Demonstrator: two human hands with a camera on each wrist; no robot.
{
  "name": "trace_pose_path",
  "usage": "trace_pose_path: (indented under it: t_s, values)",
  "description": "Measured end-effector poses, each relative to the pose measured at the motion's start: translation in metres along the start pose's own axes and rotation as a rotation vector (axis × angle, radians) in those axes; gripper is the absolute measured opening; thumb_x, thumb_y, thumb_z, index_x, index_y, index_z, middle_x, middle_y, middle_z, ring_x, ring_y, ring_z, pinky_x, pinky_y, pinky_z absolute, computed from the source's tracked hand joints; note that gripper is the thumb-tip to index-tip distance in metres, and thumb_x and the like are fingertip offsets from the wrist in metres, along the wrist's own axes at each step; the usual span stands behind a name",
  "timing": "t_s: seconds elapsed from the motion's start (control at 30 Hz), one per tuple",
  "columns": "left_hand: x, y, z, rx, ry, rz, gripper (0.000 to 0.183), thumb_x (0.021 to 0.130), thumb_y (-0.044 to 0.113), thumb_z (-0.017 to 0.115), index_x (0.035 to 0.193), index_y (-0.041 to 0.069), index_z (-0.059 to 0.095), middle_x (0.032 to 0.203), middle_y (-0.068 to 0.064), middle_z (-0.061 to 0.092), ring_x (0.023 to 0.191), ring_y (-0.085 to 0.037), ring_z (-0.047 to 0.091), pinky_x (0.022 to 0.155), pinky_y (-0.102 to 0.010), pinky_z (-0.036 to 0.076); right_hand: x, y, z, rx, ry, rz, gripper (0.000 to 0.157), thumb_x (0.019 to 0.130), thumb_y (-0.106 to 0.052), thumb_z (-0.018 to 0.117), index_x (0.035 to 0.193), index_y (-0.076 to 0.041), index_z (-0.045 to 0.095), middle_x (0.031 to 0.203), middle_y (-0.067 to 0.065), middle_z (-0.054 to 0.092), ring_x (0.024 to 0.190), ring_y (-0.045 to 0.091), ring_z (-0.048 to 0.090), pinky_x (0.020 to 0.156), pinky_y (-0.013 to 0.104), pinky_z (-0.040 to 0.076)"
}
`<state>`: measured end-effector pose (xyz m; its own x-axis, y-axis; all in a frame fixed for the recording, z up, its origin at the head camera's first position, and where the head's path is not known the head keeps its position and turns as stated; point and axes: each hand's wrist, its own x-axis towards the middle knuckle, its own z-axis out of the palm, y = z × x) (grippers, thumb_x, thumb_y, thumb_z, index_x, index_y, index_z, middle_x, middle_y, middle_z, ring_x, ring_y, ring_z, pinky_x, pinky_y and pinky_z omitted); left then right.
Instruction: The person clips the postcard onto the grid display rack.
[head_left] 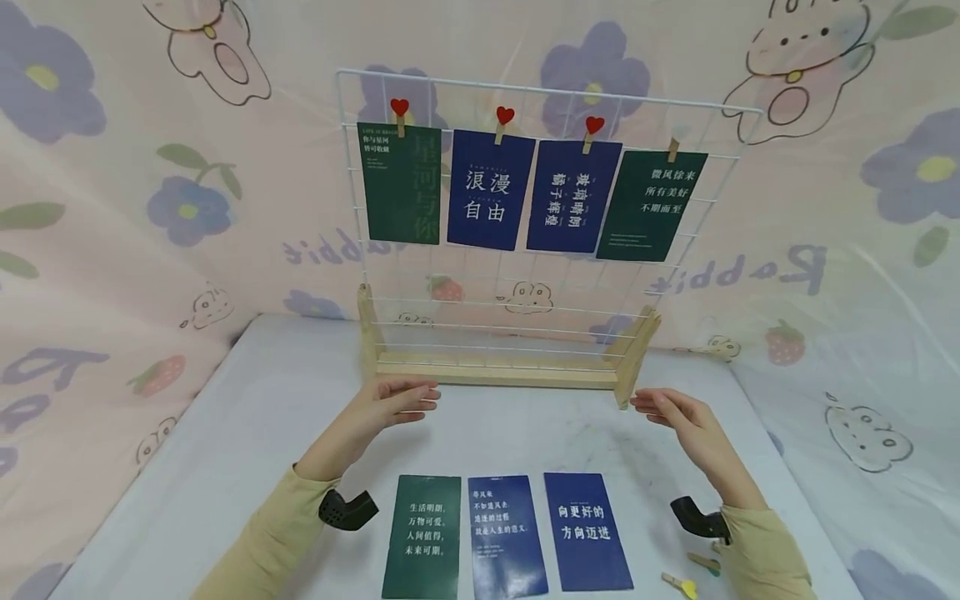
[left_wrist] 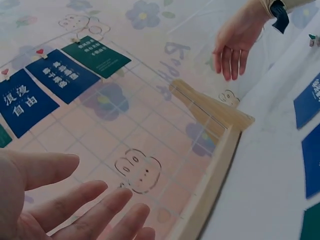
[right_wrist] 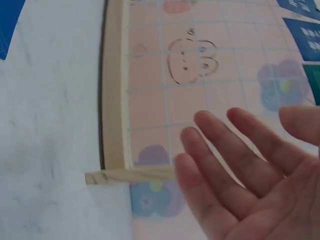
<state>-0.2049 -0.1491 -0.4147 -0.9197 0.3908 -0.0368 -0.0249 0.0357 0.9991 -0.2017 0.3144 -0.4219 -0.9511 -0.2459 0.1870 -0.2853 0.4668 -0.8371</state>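
A white wire grid rack (head_left: pixel 495 325) on a wooden base (head_left: pixel 517 377) stands at the back of the table. Clipped in a row along its upper part are two green cards (head_left: pixel 402 187) at the ends and two blue cards (head_left: pixel 491 192) between them. Red heart clothespins (head_left: pixel 505 117) top three of these cards; a plainer-looking clip (head_left: pixel 672 151) holds the right one. My left hand (head_left: pixel 390 406) hovers before the base's left end, fingers relaxed and holding nothing. Fingers spread in the right wrist view, my right hand (right_wrist: pixel 245 180) is by the base's right foot (head_left: pixel 633 358), also without anything in it.
Nearer me on the white table lie a green card (head_left: pixel 422 533) and two blue cards (head_left: pixel 588 533) side by side. Small clothespins (head_left: pixel 679 586) lie beside my right sleeve (head_left: pixel 768 554), one with a yellow heart. Patterned cloth (head_left: pixel 847 192) hangs behind and around the table.
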Motion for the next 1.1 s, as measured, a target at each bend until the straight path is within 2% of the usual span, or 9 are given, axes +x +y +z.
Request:
trace_pose_path:
  t_s: [0.2,0.37,0.63,0.87,1.1]
  values:
    - [-0.018,-0.024,0.001,-0.022,-0.008,-0.079,0.042,0.097,0.023,0.058,0.129,-0.003,0.054,0.124,-0.021,0.059,0.114,-0.033,0.057,0.097,-0.039,0.047,-0.022,0.0,-0.014,-0.018,0.015,0.01,0.038,0.106,-0.022,0.038,0.129,0.004,0.053,0.12,0.018,0.062,0.106,0.009,0.061,0.086,0.018,0.05]
    - [-0.029,-0.038,0.0,-0.065,0.028,-0.159,0.047,0.096,0.025,0.06,0.13,-0.006,0.052,0.125,-0.022,0.058,0.113,-0.032,0.058,0.095,-0.036,0.048,-0.038,0.006,-0.024,-0.049,0.04,0.038,0.038,0.105,-0.022,0.04,0.129,0.005,0.053,0.119,0.014,0.064,0.105,0.004,0.061,0.084,0.015,0.049]
    - [-0.044,-0.05,-0.013,-0.091,0.074,-0.183,0.052,0.096,0.024,0.06,0.133,-0.01,0.047,0.128,-0.024,0.055,0.117,-0.036,0.054,0.097,-0.038,0.047,-0.057,0.014,-0.032,-0.039,0.034,0.087,0.039,0.105,-0.021,0.041,0.128,0.009,0.051,0.116,0.008,0.066,0.102,0.001,0.061,0.082,0.015,0.05]
    - [-0.049,-0.065,-0.021,-0.116,0.091,-0.255,0.052,0.096,0.023,0.06,0.132,-0.011,0.046,0.124,-0.024,0.057,0.111,-0.032,0.059,0.095,-0.039,0.048,-0.075,0.025,-0.04,-0.113,0.03,0.185,0.042,0.104,-0.026,0.042,0.128,0.008,0.051,0.112,0.001,0.068,0.098,-0.001,0.061,0.078,0.015,0.05]
    - [-0.048,-0.073,-0.022,-0.13,0.123,-0.314,0.054,0.093,0.025,0.064,0.13,-0.011,0.047,0.117,-0.02,0.06,0.105,-0.029,0.061,0.092,-0.037,0.051,-0.096,0.039,-0.052,-0.153,0.009,0.299,0.045,0.104,-0.028,0.043,0.129,0.01,0.048,0.109,0.005,0.068,0.093,0.003,0.063,0.075,0.018,0.053]
